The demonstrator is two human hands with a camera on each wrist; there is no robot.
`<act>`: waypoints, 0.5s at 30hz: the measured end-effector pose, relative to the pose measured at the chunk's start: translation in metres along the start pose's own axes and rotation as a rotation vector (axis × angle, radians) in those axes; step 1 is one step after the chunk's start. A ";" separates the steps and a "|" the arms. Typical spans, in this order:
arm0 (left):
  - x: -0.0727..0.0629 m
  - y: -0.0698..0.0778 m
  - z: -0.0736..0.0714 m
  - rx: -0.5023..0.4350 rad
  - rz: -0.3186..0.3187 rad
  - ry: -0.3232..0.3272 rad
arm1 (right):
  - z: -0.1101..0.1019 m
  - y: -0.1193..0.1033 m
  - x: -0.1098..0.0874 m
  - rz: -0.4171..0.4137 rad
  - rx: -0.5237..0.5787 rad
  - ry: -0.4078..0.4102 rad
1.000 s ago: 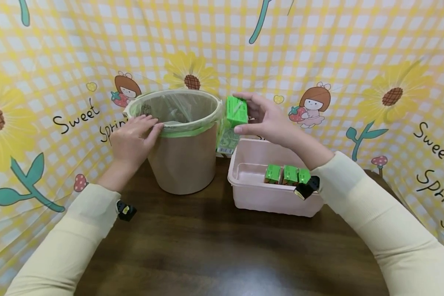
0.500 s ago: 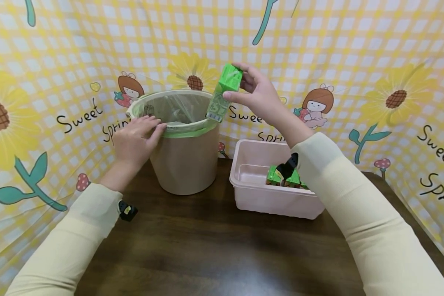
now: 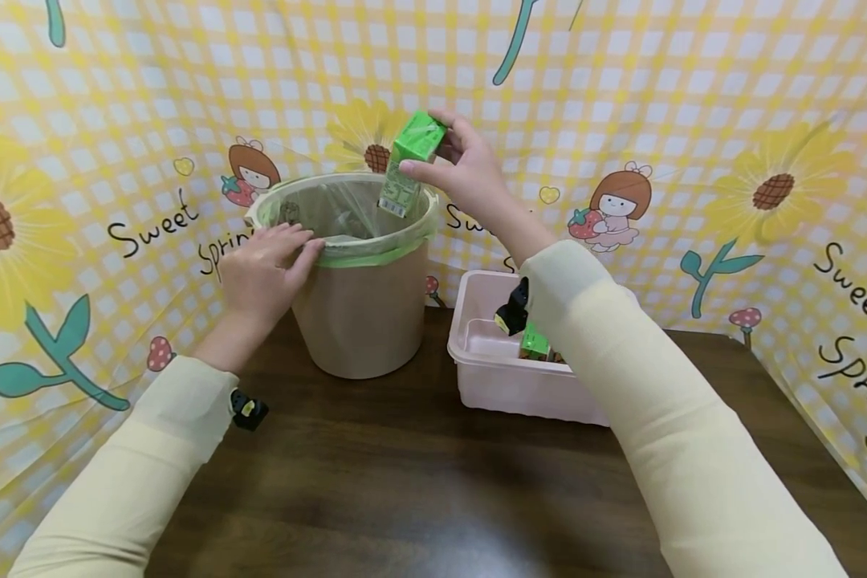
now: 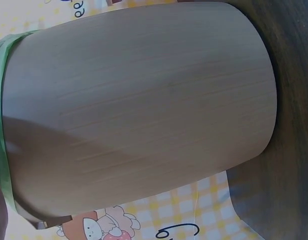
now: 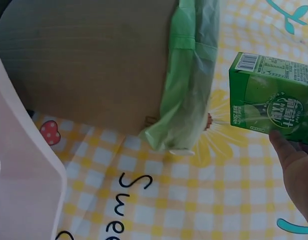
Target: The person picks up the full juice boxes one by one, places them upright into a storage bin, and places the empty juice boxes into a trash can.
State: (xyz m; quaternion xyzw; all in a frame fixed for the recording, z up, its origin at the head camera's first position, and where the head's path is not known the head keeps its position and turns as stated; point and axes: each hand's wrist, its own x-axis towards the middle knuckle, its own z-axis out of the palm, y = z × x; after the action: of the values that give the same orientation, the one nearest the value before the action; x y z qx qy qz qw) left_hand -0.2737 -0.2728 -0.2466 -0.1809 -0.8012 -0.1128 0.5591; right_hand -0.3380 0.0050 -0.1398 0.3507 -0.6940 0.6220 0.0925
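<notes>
A green juice carton [image 3: 410, 160], tilted with its lower end toward the left, is held between the thumb and fingers of my right hand [image 3: 470, 164]. In the head view its lower end overlaps the right side of the opening of a beige trash can [image 3: 361, 321]. The right wrist view shows the carton [image 5: 271, 97] beyond the can's rim, with fingers [image 5: 289, 150] along one side. A thin green bag [image 3: 376, 255] lines the can and is folded over its rim. My left hand [image 3: 260, 269] rests on the near left rim, fingers lying over the bag's edge.
A pale pink plastic bin [image 3: 527, 389] stands right of the can, with green cartons [image 3: 535, 343] inside, partly hidden by my right sleeve. Both containers stand on a dark wooden table [image 3: 376, 482]. A yellow checked cloth [image 3: 549, 80] hangs close behind and at the sides.
My right hand has carried the juice carton up and left, from between the bin and the can to over the can's right rim, tilting it. The left hand stays on the rim.
</notes>
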 end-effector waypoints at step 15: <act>0.000 0.001 0.000 -0.020 -0.018 0.006 | 0.033 0.019 0.009 0.106 -0.078 -0.003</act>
State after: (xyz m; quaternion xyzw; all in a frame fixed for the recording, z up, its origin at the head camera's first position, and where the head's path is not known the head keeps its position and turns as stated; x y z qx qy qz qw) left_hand -0.2732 -0.2719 -0.2466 -0.1789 -0.8000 -0.1262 0.5587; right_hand -0.3462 -0.0291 -0.1567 0.3104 -0.7355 0.5979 0.0722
